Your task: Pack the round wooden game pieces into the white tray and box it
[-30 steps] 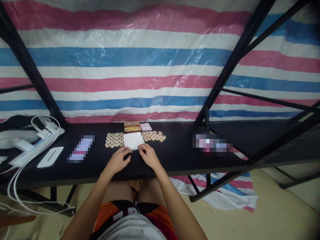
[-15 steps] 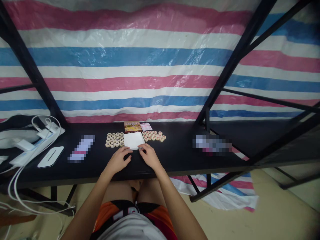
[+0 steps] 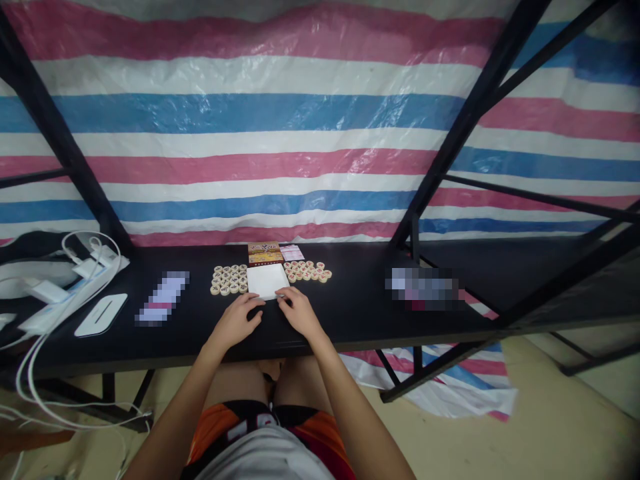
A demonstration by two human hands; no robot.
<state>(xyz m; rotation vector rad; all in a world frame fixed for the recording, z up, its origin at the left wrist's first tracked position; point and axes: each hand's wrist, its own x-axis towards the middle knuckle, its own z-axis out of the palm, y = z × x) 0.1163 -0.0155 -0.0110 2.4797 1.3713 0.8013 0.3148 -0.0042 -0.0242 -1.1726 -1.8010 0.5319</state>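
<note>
- Lying on the black table, the shallow white box sits straight ahead of the person, just beyond both hands — it looks nearly square, so I can't make out a long axis.
- The left hand is at its near left corner, the right hand at its near right; neither seems clearly nearer, and the box lies forward and inward of each.
- The left hand is loosely half open, thumb well apart from the curved fingers, with nothing visible in its hold.
- The right hand is curled, its fingertips at the near rim — I can't tell whether they pinch it.
- Round dark-marked pieces stand in rows just left of the box; red-marked pieces group to its right.
- Behind it are a printed box and a small paper.
</note>
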